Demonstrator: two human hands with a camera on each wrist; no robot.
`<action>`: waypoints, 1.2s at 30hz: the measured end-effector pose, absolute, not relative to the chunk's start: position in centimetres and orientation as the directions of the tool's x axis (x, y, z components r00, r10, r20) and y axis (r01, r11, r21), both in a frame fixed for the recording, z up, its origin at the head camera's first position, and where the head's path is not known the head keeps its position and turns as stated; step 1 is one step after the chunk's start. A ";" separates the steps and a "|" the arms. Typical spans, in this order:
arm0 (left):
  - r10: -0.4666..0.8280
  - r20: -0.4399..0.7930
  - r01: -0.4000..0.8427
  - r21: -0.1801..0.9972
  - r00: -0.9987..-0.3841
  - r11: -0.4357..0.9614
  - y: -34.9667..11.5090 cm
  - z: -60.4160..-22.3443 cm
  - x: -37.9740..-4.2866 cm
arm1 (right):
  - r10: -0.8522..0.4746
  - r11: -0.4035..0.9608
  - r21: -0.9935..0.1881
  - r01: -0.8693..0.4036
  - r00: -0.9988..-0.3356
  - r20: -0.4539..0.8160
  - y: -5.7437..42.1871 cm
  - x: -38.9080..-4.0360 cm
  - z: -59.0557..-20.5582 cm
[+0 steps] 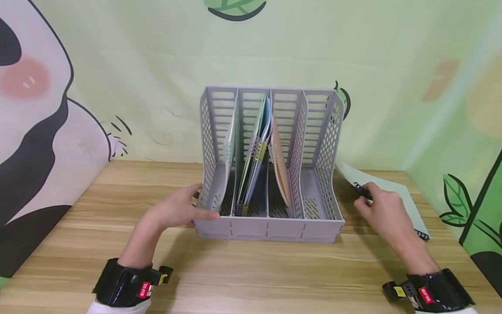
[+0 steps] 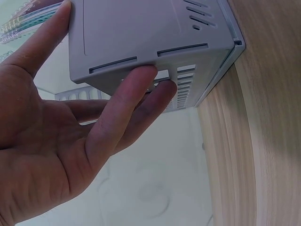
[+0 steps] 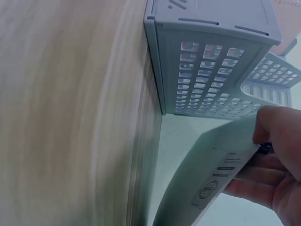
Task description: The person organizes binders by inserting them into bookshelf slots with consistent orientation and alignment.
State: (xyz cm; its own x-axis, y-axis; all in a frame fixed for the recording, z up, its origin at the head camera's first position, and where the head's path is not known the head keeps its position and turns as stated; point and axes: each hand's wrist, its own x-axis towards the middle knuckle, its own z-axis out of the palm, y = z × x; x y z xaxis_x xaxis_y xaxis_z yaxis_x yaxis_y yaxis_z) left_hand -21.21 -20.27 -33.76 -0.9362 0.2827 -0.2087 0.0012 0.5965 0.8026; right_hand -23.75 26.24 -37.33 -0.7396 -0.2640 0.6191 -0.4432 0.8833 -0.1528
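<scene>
A grey desktop file organizer (image 1: 251,229) with upright dividers stands on the table. My left hand (image 1: 176,207) holds its front left corner, the thumb over the front rim and the other fingers against the perforated side in the left wrist view. To the organizer's right, my right hand (image 1: 386,213) grips a pale spiral notebook (image 1: 409,203) by its black coil edge. The notebook is tilted, its far end raised near the organizer's right side; printed marks show on its cover (image 3: 202,183) in the right wrist view. My palm hides the middle of the coil.
A white notebook (image 1: 229,161) leans in the leftmost compartment. Green and blue notebooks (image 1: 256,148) with purple and yellow coils lean in the second, and an orange notebook (image 1: 280,168) in the third. Behind the wooden table (image 1: 259,279) hangs a green printed cloth (image 1: 157,87).
</scene>
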 end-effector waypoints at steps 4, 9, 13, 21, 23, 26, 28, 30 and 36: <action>0.282 -0.208 0.001 0.802 -0.936 0.597 -20.3 -33.8 -21.2 | -0.202 0.888 -0.165 -0.430 -0.685 0.700 25.9 -23.8 -37.2; 0.283 -0.211 0.000 0.803 -0.936 0.596 -20.3 -33.8 -21.2 | -0.104 0.883 -0.243 -0.401 -0.674 0.731 25.6 -23.7 -36.7; 0.287 -0.210 0.002 0.803 -0.935 0.595 -20.3 -33.8 -21.3 | -0.068 0.875 -0.281 -0.393 -0.675 0.734 25.5 -23.7 -36.4; 0.293 -0.207 0.009 0.803 -0.933 0.596 -20.3 -33.8 -21.3 | -0.018 0.843 -0.344 -0.414 -0.661 0.751 25.4 -23.4 -35.9; 0.293 -0.205 0.012 0.801 -0.934 0.598 -20.3 -33.8 -21.2 | -0.006 0.840 -0.349 -0.416 -0.650 0.760 25.4 -23.3 -35.6; 0.291 -0.204 0.014 0.797 -0.935 0.604 -20.3 -33.8 -21.2 | 0.001 0.837 -0.347 -0.424 -0.632 0.775 25.4 -23.3 -35.3; 0.290 -0.204 0.015 0.795 -0.935 0.607 -20.3 -33.8 -21.2 | 0.013 0.836 -0.351 -0.422 -0.624 0.781 25.4 -23.3 -35.1; 0.291 -0.206 0.014 0.794 -0.934 0.608 -20.3 -33.8 -21.2 | 0.029 0.832 -0.361 -0.420 -0.618 0.786 25.4 -23.3 -35.0; 0.292 -0.209 0.011 0.795 -0.933 0.606 -20.3 -33.7 -21.2 | 0.101 0.815 -0.419 -0.400 -0.615 0.782 25.4 -23.1 -34.5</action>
